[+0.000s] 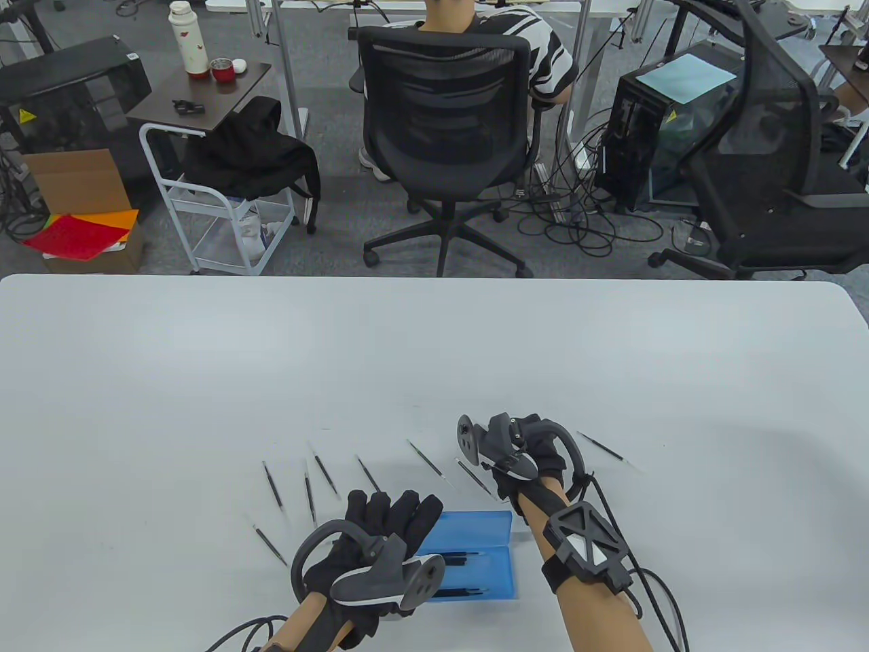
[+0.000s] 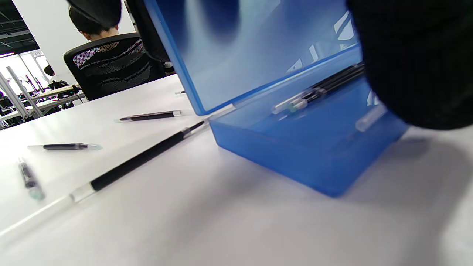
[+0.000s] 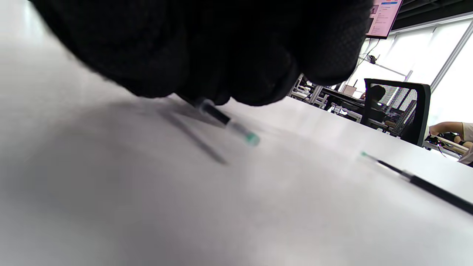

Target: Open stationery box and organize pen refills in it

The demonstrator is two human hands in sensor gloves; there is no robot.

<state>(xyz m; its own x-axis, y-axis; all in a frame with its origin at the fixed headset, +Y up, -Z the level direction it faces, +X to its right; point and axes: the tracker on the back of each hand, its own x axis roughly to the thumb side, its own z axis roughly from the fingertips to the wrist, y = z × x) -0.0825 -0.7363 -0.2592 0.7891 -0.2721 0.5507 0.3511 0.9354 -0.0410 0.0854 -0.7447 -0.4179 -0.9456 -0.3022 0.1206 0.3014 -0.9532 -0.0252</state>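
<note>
Right hand point(image 1: 536, 455) pinches a refill point(image 3: 225, 122); left hand point(image 1: 380, 536), fingers straight, steadies the box point(image 1: 475, 536) (lid up).

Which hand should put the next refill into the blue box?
Right. The right hand already pinches a refill just beyond the open box, while the left hand rests at the box's left side.

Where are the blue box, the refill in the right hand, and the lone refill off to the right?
blue box point(image 1: 475, 526): table view, open lid.
held refill point(image 3: 221, 119): right wrist view, dark barrel below the fingers.
lone refill point(image 1: 603, 448): table view, mid-barrel.
</note>
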